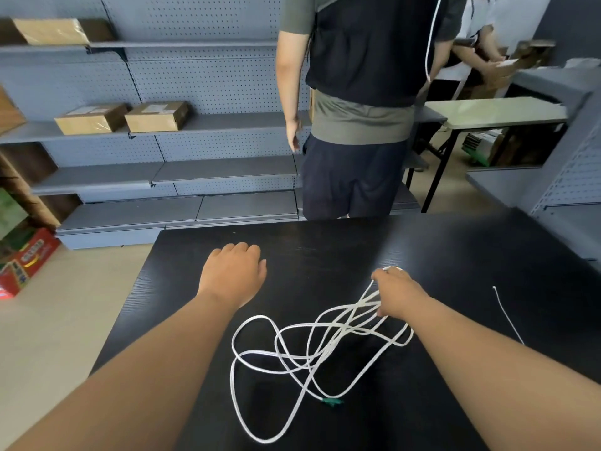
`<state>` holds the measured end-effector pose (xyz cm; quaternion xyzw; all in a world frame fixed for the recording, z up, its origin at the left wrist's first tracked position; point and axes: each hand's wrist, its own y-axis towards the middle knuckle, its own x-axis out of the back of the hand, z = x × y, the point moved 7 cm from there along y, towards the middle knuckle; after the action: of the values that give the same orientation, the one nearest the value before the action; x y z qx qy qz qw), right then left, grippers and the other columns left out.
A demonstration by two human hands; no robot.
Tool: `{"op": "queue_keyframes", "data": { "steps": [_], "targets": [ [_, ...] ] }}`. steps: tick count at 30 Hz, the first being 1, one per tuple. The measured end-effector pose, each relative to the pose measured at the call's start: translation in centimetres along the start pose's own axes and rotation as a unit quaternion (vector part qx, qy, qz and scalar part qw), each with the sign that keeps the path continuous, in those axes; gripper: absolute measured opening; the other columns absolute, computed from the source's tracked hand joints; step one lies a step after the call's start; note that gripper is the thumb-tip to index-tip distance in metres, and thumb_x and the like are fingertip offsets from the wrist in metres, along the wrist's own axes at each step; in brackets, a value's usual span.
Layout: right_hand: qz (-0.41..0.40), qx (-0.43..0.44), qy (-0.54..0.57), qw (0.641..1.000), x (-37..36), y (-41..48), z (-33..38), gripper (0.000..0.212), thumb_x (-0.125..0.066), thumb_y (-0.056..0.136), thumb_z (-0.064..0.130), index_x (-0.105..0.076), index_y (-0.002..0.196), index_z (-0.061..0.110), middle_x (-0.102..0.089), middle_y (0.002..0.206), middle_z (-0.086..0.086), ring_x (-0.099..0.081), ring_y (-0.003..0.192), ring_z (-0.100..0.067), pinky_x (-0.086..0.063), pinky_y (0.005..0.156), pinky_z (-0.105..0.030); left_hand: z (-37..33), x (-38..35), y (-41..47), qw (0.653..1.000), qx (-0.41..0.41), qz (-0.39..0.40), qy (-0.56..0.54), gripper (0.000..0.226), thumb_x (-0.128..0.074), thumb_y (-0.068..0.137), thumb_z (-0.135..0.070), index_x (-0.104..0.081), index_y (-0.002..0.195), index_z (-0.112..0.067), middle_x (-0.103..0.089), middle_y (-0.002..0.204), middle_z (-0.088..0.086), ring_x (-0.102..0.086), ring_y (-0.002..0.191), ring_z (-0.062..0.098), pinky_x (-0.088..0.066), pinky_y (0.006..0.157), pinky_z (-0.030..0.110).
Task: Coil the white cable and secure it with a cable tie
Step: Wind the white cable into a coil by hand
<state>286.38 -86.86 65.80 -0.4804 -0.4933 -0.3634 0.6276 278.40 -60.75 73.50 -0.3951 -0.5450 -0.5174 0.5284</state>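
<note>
A white cable point(260, 353) lies in loose tangled loops on the black table point(325, 242), with a green connector point(331, 402) at one end near the front. My right hand point(396, 294) grips a bunch of the cable's strands at the right side of the tangle. My left hand point(234, 271) hovers over bare table to the left of the cable, fingers loosely curled and holding nothing. A thin white cable tie point(507, 314) lies on the table to the right of my right forearm.
A person point(357, 109) stands with their back to me just beyond the table's far edge. Grey pegboard shelving point(195, 125) with cardboard boxes point(156, 116) fills the left back. A second table point(494, 112) stands at the back right. A red box point(26, 265) sits on the floor at left.
</note>
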Motion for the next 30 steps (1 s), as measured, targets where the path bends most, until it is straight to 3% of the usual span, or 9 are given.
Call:
{"op": "queue_keyframes", "data": {
  "steps": [10, 17, 25, 30],
  "targets": [
    [-0.030, 0.091, 0.057, 0.994, 1.4, -0.6, 6.9, 0.033, -0.058, 0.088, 0.027, -0.055, 0.120, 0.019, -0.052, 0.122, -0.004, -0.047, 0.117, -0.024, -0.043, 0.096, -0.037, 0.7, 0.2, -0.1, 1.000, -0.006, -0.013, -0.017, 0.033, -0.032, 0.096, -0.036, -0.057, 0.106, -0.017, -0.062, 0.106, 0.002, -0.055, 0.103, 0.024, -0.039, 0.088, 0.035],
    [0.037, 0.149, -0.029, 0.988, -2.4, -0.1, 13.3, 0.036, -0.048, 0.093, 0.030, -0.052, 0.125, 0.014, -0.054, 0.126, -0.009, -0.047, 0.119, -0.029, -0.042, 0.098, -0.040, 2.4, -0.6, -0.6, 1.000, -0.014, -0.010, -0.014, 0.034, -0.031, 0.097, -0.036, -0.057, 0.108, -0.017, -0.061, 0.106, 0.001, -0.055, 0.102, 0.023, -0.039, 0.089, 0.034],
    [0.113, 0.122, -0.092, 0.982, -6.1, 0.6, 14.8, 0.030, -0.048, 0.094, 0.028, -0.059, 0.118, 0.015, -0.060, 0.123, -0.010, -0.054, 0.115, -0.029, -0.044, 0.094, -0.037, 4.3, -1.5, -0.8, 1.000, -0.024, -0.008, 0.002, 0.035, -0.029, 0.097, -0.037, -0.056, 0.109, -0.019, -0.061, 0.107, 0.000, -0.055, 0.102, 0.022, -0.040, 0.088, 0.034],
    [0.136, 0.102, -0.062, 0.983, -5.6, 0.7, 14.6, 0.028, -0.051, 0.092, 0.024, -0.061, 0.117, 0.016, -0.060, 0.123, -0.010, -0.057, 0.112, -0.029, -0.046, 0.091, -0.036, 4.3, -1.2, -0.3, 0.999, -0.032, -0.017, 0.000, 0.035, -0.029, 0.097, -0.037, -0.056, 0.108, -0.018, -0.061, 0.106, 0.000, -0.055, 0.101, 0.022, -0.039, 0.088, 0.034]
  ]
}}
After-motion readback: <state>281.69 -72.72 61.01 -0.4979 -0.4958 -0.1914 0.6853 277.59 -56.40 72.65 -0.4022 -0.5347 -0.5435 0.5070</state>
